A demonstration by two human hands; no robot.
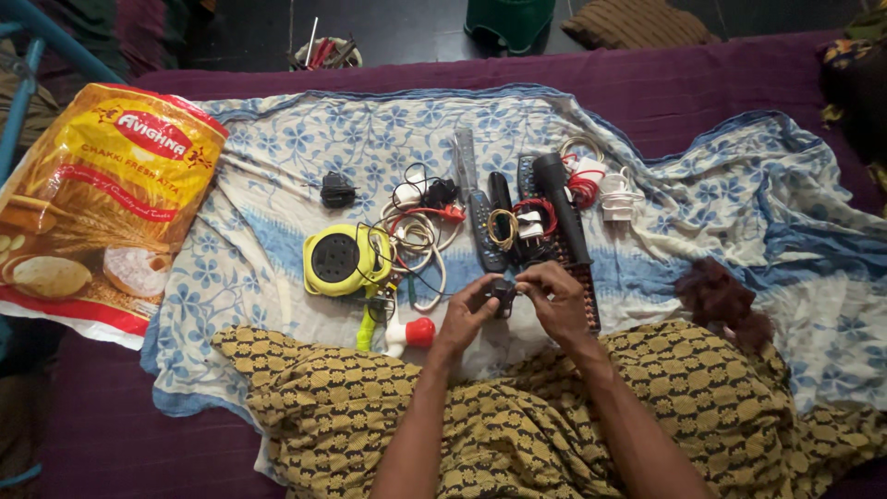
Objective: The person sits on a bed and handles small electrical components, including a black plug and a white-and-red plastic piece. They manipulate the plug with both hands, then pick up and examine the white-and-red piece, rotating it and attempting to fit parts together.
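Observation:
A small black plug-like part (pixel 504 296) is held between both hands over my lap. My left hand (pixel 467 319) grips it from the left and my right hand (pixel 557 300) pinches it from the right. Just beyond the hands lie several black remote controls (pixel 482 226), a long black torch (pixel 562 203) and coils of red and white wire (pixel 582 185). A yellow round extension reel (pixel 340 259) with tangled cables (pixel 420 236) sits to the left of my left hand.
Everything rests on a blue-flowered white cloth (pixel 305 139) over a purple bed. A large yellow and red sack (pixel 102 203) lies at left. A black adapter (pixel 337 191), a red-and-white bulb (pixel 411 333) and a dark red cloth (pixel 716 296) lie around.

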